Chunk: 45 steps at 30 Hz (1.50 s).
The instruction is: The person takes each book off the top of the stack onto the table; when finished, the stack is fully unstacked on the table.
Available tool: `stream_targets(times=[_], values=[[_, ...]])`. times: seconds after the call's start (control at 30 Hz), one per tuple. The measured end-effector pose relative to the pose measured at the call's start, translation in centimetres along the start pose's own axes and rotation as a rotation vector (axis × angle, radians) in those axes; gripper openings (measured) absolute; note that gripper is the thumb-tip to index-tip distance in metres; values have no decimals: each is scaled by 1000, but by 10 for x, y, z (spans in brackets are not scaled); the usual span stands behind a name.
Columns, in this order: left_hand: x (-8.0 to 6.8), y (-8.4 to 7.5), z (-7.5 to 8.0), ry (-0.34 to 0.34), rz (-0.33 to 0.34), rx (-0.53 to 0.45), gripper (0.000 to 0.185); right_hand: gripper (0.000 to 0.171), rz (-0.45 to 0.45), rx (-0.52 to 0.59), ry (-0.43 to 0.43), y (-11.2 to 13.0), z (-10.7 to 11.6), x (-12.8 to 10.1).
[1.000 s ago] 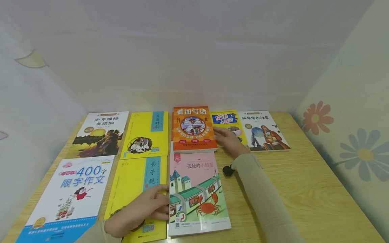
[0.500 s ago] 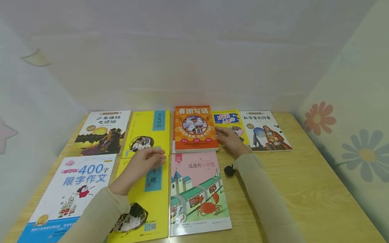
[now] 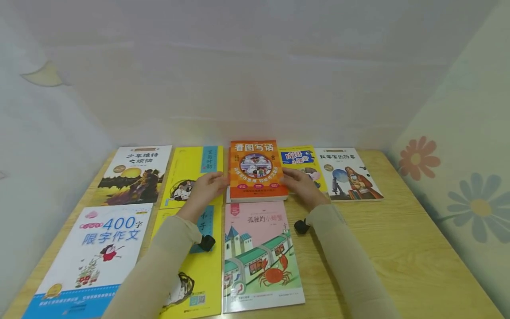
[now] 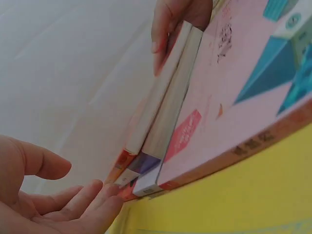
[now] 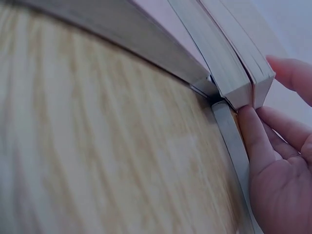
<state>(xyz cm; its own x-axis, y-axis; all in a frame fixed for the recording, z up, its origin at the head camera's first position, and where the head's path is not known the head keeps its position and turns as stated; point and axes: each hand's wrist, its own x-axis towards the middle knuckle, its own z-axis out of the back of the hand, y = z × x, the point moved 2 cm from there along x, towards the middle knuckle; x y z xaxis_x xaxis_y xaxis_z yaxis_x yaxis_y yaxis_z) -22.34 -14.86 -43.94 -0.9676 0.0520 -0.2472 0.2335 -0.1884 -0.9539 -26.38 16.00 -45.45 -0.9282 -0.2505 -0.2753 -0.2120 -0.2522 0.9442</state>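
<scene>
The orange book (image 3: 256, 170) lies in the back row on the counter (image 3: 398, 248), on top of at least one other book; the wrist views show two thick blocks of pages stacked there. Both hands are at this stack, one on each side. The right hand (image 3: 301, 186) has its straight fingers against the right edge of the stack, and in the right wrist view one fingertip (image 5: 251, 131) touches the lower corner of the pages. The left hand (image 3: 206, 191) is at the left edge with loose, open fingers; in the left wrist view its fingertips (image 4: 105, 195) come very near the spine corner, but I cannot say surely if they touch it already.

My judgement is that the books are mostly laid out, and what remains here is to take or to straighten this stack, which is not yet lifted and not yet gripped.

The orange book has a bright cover with white Chinese letters and a round picture in the middle. It looks thick, flat and firm. In front of it lies the pink book with a crab (image 3: 260, 257), just touching or almost touching its near edge.
</scene>
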Motion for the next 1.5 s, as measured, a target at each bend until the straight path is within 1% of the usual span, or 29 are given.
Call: stream_targets(times=[0.13, 0.23, 0.37, 0.53, 0.67, 0.87, 0.97, 1.07, 1.17, 1.3, 1.37, 1.4, 1.43, 1.5], values=[[13, 6, -1, 14, -25, 47, 62, 65, 38, -24, -14, 2, 0, 1], [19, 10, -3, 46, -60, 30, 61, 65, 43, -26, -17, -3, 2, 7], [23, 15, -4, 77, -96, 11, 59, 65, 54, -45, -9, -7, 2, 12], [25, 18, -5, 103, -122, -8, 57, 67, 61, -60, -6, -5, 2, 12], [24, 19, -7, 100, -137, 19, 56, 67, 42, -29, -11, -5, 1, 14], [22, 22, -8, 87, -144, 90, 58, 62, 20, 7, -14, -5, 0, 15], [19, 22, -8, 89, -159, 105, 58, 62, 6, 27, -15, -3, -1, 13], [17, 22, -9, 88, -172, 106, 58, 64, -24, 47, -35, 1, 0, 11], [17, 23, -8, 86, -182, 109, 58, 65, -50, 24, -66, 5, 3, 10], [19, 26, -6, 88, -211, 107, 58, 64, -50, -119, -91, 9, 8, 10], [20, 28, -6, 92, -228, 100, 58, 62, -57, -164, -95, 9, 11, 11], [20, 29, -6, 96, -236, 98, 58, 61, -62, -175, -95, 9, 12, 11], [20, 30, -6, 99, -243, 96, 57, 60, -67, -160, -89, 9, 13, 11], [20, 31, -6, 95, -236, 97, 57, 59, -77, -134, -83, 9, 14, 11]])
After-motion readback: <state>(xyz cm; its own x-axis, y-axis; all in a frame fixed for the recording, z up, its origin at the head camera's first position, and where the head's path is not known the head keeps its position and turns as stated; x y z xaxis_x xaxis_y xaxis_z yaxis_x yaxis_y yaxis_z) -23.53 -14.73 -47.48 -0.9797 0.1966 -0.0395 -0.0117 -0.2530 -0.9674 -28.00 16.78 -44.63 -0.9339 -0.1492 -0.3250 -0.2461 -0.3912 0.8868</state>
